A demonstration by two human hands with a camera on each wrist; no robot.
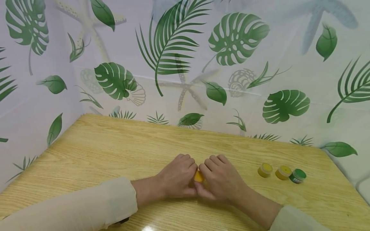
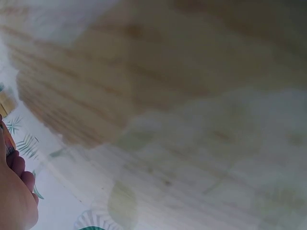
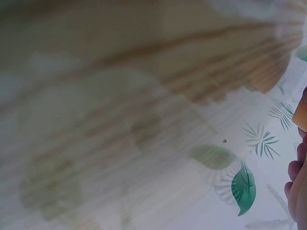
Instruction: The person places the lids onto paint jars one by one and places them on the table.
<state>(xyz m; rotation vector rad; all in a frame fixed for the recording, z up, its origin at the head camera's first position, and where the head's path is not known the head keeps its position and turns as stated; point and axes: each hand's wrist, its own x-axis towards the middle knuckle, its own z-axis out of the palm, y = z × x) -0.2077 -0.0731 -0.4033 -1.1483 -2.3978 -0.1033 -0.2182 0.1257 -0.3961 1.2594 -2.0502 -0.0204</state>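
A small orange-topped paint pot point(image 1: 198, 176) is held between both hands near the front middle of the table. My left hand point(image 1: 179, 176) grips it from the left with curled fingers, and my right hand point(image 1: 221, 179) grips it from the right. The two hands nearly meet, covering most of the pot. In the left wrist view, part of the left hand point(image 2: 19, 196) shows at the left edge. At the right edge of the right wrist view, the orange part of the pot point(image 3: 301, 115) appears above the fingers of the right hand point(image 3: 300, 187).
To the right of the hands stand two yellow-topped pots point(image 1: 265, 170) and a green pot point(image 1: 298, 175), in a loose row. The wood-grain table point(image 1: 130, 144) meets a leaf-printed backdrop point(image 1: 185, 96) behind and at the left.
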